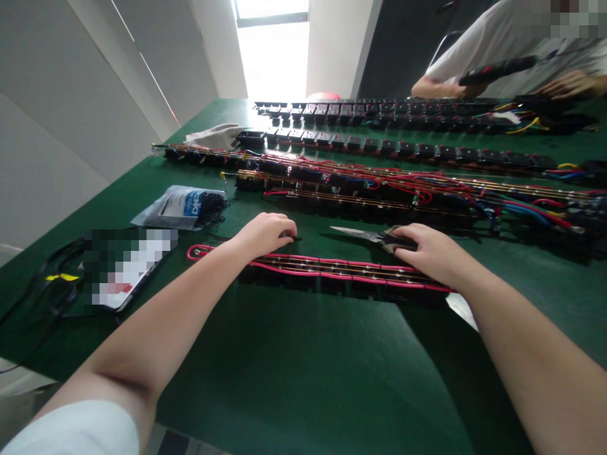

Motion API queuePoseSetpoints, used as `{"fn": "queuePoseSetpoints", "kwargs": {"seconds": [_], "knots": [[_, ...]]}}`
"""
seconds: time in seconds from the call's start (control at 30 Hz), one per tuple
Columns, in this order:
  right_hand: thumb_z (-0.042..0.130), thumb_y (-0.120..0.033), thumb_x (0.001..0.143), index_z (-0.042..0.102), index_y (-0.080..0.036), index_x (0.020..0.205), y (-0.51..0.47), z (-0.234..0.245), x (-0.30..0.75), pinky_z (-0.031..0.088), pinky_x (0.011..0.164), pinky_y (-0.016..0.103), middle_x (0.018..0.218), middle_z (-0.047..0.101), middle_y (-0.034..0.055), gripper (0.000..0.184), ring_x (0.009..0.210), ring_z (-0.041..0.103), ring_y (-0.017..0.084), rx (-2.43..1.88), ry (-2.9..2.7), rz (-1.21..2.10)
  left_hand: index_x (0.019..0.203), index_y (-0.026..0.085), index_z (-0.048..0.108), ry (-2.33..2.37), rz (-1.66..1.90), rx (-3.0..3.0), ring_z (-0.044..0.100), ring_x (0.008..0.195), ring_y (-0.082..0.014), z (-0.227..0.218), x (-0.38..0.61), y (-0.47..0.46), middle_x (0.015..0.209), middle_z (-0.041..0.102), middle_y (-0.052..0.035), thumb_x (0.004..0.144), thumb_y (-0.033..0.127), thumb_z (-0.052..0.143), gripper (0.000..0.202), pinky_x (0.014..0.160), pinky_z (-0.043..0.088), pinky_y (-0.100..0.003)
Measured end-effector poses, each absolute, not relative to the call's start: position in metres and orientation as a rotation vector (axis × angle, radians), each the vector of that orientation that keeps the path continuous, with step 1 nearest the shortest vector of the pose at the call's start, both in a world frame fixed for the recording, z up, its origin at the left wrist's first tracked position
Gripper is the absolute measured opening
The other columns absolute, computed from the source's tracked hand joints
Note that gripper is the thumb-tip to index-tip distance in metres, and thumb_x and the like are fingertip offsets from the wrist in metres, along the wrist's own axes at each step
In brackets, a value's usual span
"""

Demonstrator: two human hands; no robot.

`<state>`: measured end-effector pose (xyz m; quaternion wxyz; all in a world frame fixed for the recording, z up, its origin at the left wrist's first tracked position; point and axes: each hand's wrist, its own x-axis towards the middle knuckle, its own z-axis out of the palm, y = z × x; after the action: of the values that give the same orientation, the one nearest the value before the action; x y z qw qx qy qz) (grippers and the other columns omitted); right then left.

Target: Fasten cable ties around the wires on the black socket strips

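My right hand [429,249] is closed around the dark handles of a pair of scissors [358,234], whose blades point left above the table. My left hand [270,234] is curled shut just behind a black strip with red wire [341,275]. Something small and dark shows at its fingertips, too small to make out. The strip lies lengthwise in front of me, with brass-coloured bars and red wire along its top. The wire bends in a loop at the left end. My left wrist covers part of that end, and my right hand hangs over the other.
A plastic bag of black cable ties [183,205] and a phone-like object [135,272] lie left, near black cables [52,284]. Several wired strips [379,180] fill the far side, beside a grey cloth [213,136]. Across the table, a person [493,57] holds a dark tool.
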<state>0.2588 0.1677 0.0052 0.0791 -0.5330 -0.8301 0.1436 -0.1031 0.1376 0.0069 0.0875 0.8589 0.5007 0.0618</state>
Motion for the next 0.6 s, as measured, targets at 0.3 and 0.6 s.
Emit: {"fn": "queuePoseSetpoints", "kwargs": {"seconds": [0.3,0.6], "knots": [[0.056,-0.033,0.081,0.072,-0.016,0.112,0.166,0.007,0.258,0.055,0.089,0.044,0.112,0.072,0.0133,0.039,0.101,0.068,0.032,-1.611,-2.479,0.424,0.103,0.021,0.072,1.56,0.095,2.582,0.065,0.099,-0.0214,0.023,-0.104,0.134,0.107,0.072,-0.0041,0.096,0.025,0.051,0.022,0.091,0.047,-0.033],[0.049,-0.031,0.086,0.071,-0.012,0.117,0.17,0.006,0.257,0.053,0.097,0.05,0.117,0.069,0.0177,0.042,0.109,0.064,0.035,-1.635,-2.526,0.355,0.1,0.027,0.069,1.805,-0.438,2.322,0.063,0.081,-0.0189,0.065,-0.125,0.122,0.1,0.072,-0.0014,0.084,0.028,0.059,0.019,0.064,0.041,-0.026]]}}
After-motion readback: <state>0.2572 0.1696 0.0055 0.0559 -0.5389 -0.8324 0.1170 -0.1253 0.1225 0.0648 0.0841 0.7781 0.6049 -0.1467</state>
